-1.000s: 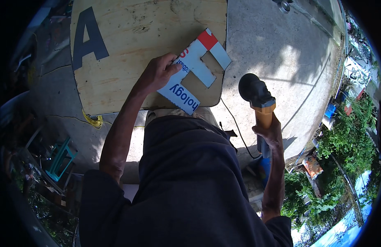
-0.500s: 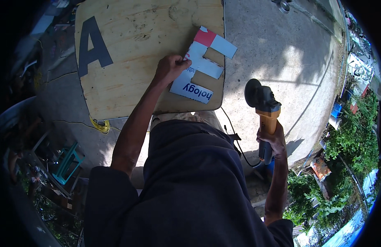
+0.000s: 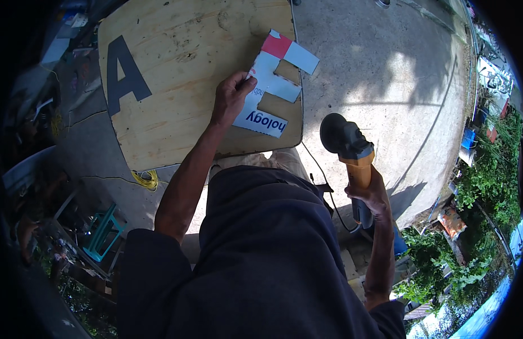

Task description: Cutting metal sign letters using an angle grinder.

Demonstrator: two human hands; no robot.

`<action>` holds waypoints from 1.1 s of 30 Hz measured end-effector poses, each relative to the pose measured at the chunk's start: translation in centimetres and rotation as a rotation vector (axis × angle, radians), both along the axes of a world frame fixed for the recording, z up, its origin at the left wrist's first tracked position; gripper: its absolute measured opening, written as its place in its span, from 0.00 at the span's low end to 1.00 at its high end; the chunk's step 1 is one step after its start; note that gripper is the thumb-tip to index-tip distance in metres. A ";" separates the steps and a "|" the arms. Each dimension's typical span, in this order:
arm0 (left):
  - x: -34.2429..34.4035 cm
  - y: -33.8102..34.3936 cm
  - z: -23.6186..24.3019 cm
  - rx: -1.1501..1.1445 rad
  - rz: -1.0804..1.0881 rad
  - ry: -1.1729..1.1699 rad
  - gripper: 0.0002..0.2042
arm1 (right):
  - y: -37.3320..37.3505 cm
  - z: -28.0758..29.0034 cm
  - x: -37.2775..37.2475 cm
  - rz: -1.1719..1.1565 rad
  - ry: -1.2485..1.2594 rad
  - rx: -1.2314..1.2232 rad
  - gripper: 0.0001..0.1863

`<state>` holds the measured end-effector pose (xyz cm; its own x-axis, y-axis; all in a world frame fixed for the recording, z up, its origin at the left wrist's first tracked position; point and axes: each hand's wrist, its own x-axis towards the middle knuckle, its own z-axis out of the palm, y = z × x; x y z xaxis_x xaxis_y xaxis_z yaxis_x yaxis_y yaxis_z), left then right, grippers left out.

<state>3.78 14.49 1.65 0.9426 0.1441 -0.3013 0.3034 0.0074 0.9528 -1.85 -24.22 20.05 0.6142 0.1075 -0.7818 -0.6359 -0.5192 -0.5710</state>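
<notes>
My left hand (image 3: 232, 97) pinches the left edge of a flat cut-out letter (image 3: 266, 76) with three arms pointing right. Its face is white with a red patch near the far end and dark print. The panel lies over the right part of a wooden tabletop (image 3: 182, 90). Out to the right of the table, my right hand (image 3: 372, 192) is wrapped around the body of an orange and black angle grinder (image 3: 359, 169). The grinder's dark round disc end points away from me, apart from the panel.
A dark grey cut-out letter (image 3: 126, 79) lies at the table's left side. The grinder's black cable (image 3: 332, 200) hangs beside the table's near right corner. Coiled yellow cord (image 3: 145, 179) and a green stool (image 3: 103, 233) are at left. Concrete ground (image 3: 380, 73) and plants (image 3: 487, 175) lie right.
My right hand has brought the grinder a little left, toward the table, tilting its head left. My left hand keeps its pinch on the panel. The whole view has shifted slightly.
</notes>
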 end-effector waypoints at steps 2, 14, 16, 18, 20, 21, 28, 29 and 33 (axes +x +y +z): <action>-0.6 -0.9 0.6 -0.154 0.108 0.035 0.11 | -0.3 -0.3 -0.5 -0.013 0.010 0.002 0.27; -1.9 2.9 0.8 -0.155 0.225 0.136 0.09 | -2.3 -0.8 -2.5 -0.095 0.058 0.004 0.32; -2.1 3.6 0.3 -0.197 0.239 0.115 0.09 | -2.0 -0.5 -2.4 -0.142 0.052 0.027 0.32; -2.0 3.7 0.4 -0.245 0.246 0.096 0.09 | -1.7 -0.5 -2.5 -0.160 0.004 0.040 0.26; -1.5 2.9 1.0 -0.204 0.210 0.028 0.09 | -2.2 -0.3 -2.5 -0.193 0.063 0.059 0.31; -1.3 2.5 1.1 -0.205 0.207 0.027 0.09 | -2.1 -0.2 -2.5 -0.196 0.061 0.058 0.31; 0.7 -2.0 3.6 -0.042 0.100 -0.166 0.11 | 0.3 1.7 -1.4 -0.222 0.071 0.106 0.28; 0.8 -2.5 3.8 0.007 0.078 -0.167 0.10 | 0.8 2.0 -1.1 -0.222 0.067 0.117 0.28; 1.1 -3.8 4.3 0.080 0.005 -0.214 0.09 | 2.3 3.0 0.1 -0.250 0.105 0.189 0.30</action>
